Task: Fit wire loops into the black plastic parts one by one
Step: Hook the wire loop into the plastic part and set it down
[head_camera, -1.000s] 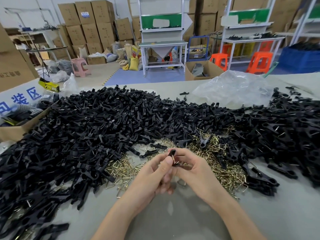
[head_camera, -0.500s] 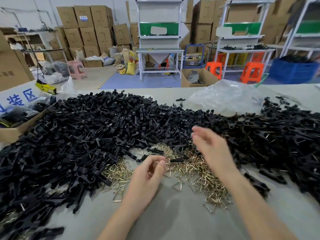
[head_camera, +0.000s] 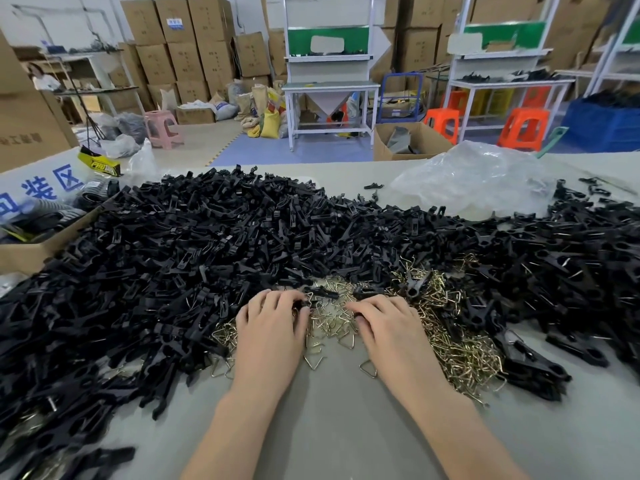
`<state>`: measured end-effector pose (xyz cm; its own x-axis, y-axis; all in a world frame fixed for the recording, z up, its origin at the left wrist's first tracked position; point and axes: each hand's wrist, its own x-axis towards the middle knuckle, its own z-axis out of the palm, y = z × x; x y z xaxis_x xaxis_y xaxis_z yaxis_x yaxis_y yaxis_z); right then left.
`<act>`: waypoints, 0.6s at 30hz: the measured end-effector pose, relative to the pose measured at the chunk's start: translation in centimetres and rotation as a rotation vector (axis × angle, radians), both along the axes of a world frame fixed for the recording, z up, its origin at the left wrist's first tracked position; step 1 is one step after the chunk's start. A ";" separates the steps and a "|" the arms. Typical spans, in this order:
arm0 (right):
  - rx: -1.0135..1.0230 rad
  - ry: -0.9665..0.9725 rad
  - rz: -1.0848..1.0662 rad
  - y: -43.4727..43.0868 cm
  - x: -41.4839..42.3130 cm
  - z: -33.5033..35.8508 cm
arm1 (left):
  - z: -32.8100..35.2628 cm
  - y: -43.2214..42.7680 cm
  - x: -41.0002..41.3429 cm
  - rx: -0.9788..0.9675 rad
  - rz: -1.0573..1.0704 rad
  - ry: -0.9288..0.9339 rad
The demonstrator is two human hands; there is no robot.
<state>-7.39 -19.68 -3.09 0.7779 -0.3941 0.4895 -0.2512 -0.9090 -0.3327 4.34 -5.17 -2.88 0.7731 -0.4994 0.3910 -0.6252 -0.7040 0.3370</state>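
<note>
Since the preceding view, the left hand (head_camera: pixel 270 327) and right hand (head_camera: pixel 391 327) have both come down palm-down onto the heap of brass-coloured triangular wire loops (head_camera: pixel 460 351); the right hand had been raised further back, over the black plastic parts (head_camera: pixel 207 244). The grey desk (head_camera: pixel 346 427) carries everything. The black plastic parts form a broad heap spanning it from left to right and curving round the near centre. A crumpled clear plastic bag (head_camera: pixel 478 181) lies behind the heap at far right, and an open brown cardboard box (head_camera: pixel 31 254) stands at the left edge. The wire loops fill the near centre, bordered by the black heap. The hands rest side by side, apart, with fingers bent down into the loops; whether either grasps anything cannot be told. A single black part (head_camera: pixel 415 284) lies on the loops just beyond the right hand.
</note>
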 end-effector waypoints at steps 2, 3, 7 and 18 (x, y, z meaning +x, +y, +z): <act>0.028 0.008 0.016 -0.2 -0.1 0.0 | 0.0 0.1 -0.1 -0.037 -0.016 0.018; 0.026 0.013 0.018 -0.2 -0.2 0.0 | 0.1 0.1 -0.2 -0.049 -0.024 0.018; 0.066 -0.031 0.042 -0.1 -0.5 0.4 | 0.5 0.3 -0.8 -0.123 -0.041 -0.032; 1.330 -0.463 0.324 0.1 -0.8 3.4 | 0.9 -0.1 -1.4 -0.481 -0.184 0.138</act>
<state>-8.20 -19.60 0.33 0.7959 -0.5901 0.1353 0.2649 0.1385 -0.9543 2.90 -5.26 -1.98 0.7500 -0.4208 0.5103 -0.6509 -0.3324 0.6825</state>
